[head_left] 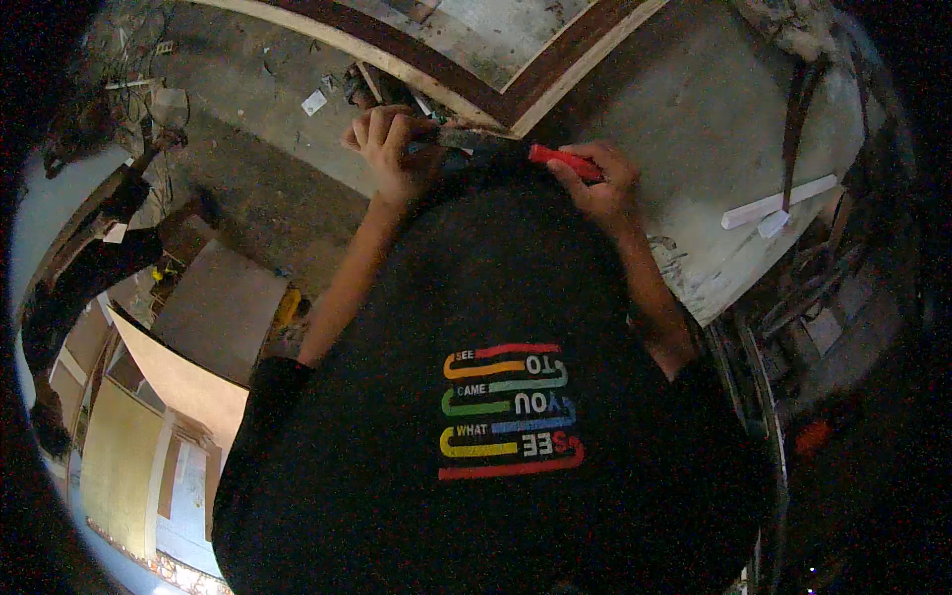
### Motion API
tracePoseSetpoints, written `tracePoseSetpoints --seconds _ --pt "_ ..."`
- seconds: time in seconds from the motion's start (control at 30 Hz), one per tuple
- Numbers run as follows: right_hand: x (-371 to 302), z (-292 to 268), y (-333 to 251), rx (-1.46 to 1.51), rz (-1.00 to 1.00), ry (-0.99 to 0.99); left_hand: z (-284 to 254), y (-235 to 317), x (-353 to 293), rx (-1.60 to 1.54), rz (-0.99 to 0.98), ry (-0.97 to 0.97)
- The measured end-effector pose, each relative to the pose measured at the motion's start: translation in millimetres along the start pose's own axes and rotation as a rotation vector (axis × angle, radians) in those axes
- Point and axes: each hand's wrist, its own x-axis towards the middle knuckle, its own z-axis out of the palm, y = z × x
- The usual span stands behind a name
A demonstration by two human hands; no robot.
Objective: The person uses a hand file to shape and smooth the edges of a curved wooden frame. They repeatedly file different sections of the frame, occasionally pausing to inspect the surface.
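My right hand (607, 184) is closed round a small red object (565, 162), perhaps a tool's handle, its kind too dim to tell. Level with it on the left is my left hand (393, 149), its fingers curled beside a dark, flat greyish piece (481, 144) that stretches between the hands. What those fingers grip is hidden. Just beyond both hands, the corner of a wooden frame (511, 109) points toward me, with a pale edge and a dark brown face.
Pale wood strips (778, 203) lie at the right on a grey surface (714, 129). On the floor at left are a white scrap (314, 103) and a brownish board (218, 307), with a yellow object (288, 307) by it. Dark clutter crowds the right edge.
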Motion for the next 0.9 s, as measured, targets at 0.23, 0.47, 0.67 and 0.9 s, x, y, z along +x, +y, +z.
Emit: tracePoseSetpoints --seconds 0.23,0.47,0.67,0.9 --pt "-5 -18 -1 0.011 -0.017 -0.034 -35 12 12 -0.022 0.249 -0.254" --pt "-25 -39 5 -0.022 0.026 -0.047 -41 49 35 0.025 0.282 -0.510" --pt "-29 -35 18 -0.088 0.020 -0.066 -22 34 40 0.049 0.426 -0.451" --pt "-21 -22 32 -0.101 -0.001 -0.058 -12 4 32 -0.084 0.678 -0.345"
